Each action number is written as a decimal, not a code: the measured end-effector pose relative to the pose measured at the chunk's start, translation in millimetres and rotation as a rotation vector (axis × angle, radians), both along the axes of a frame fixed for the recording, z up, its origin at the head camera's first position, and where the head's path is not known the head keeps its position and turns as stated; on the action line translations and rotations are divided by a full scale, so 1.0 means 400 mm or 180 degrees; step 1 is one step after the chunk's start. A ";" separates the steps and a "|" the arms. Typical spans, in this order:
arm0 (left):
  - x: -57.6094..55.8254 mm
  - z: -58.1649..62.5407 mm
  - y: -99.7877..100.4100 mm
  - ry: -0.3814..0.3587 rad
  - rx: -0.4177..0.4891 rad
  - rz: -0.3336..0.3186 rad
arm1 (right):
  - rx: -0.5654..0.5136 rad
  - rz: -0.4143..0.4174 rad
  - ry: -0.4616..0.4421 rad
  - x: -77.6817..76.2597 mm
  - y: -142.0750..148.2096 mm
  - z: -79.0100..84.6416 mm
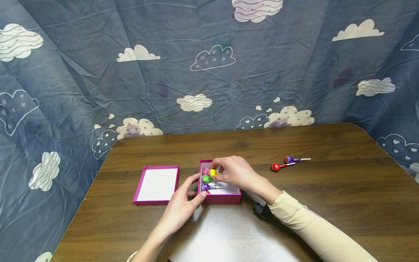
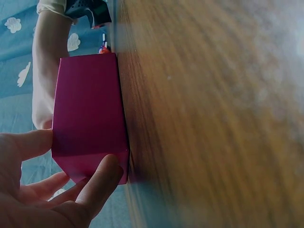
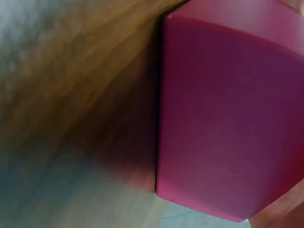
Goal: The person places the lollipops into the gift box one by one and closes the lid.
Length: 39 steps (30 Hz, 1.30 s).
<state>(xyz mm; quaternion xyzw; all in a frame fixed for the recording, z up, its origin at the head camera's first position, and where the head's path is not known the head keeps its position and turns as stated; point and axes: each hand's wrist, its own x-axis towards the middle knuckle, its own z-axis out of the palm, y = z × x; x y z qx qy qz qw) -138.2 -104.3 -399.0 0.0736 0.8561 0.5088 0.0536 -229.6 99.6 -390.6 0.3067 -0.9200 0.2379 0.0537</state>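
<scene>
A magenta box (image 1: pixel 220 199) with a white inside stands open on the table. Within it lie a pink lollipop (image 1: pixel 205 171), a green lollipop (image 1: pixel 207 178), a purple lollipop (image 1: pixel 205 186) and a bit of red wrapper. My right hand (image 1: pixel 234 171) reaches over the box's right side and pinches a yellow lollipop (image 1: pixel 213 172), its stick partly hidden by the fingers. My left hand (image 1: pixel 182 207) rests against the box's left end, thumb at the near corner and fingers along the side. The right wrist view shows mostly the box wall (image 3: pixel 232 118).
Left of the box lies its magenta-edged lid (image 1: pixel 157 183), white inside up. A red lollipop (image 1: pixel 276 167) and another purple lollipop (image 1: pixel 289 159) lie to the right on the wooden table (image 1: pixel 343 174). Behind the table hangs a blue cloud-patterned cloth (image 1: pixel 212 83).
</scene>
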 end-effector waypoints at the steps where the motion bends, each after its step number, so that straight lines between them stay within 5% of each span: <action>1: 0.000 0.000 0.000 -0.0001 0.0002 0.0000 | 0.0091 -0.0009 0.0041 -0.001 -0.001 0.001; 8: -0.001 -0.001 0.002 0.0004 -0.0001 0.0005 | 0.0514 0.0003 0.0136 -0.011 -0.009 0.004; 16: -0.001 0.001 0.003 0.0017 -0.0005 -0.0004 | 0.0526 0.0135 0.0040 -0.016 -0.007 0.013; 25: 0.000 -0.001 0.001 0.0016 0.0019 -0.0014 | 0.0233 0.0338 -0.0272 -0.020 0.003 0.021; 33: -0.001 -0.004 0.000 0.0044 0.0010 -0.0014 | -0.0227 0.0662 -0.0189 -0.010 0.028 0.032; 39: -0.002 -0.004 0.000 0.0024 0.0004 -0.0019 | -0.0501 0.0577 -0.0287 0.007 0.057 0.052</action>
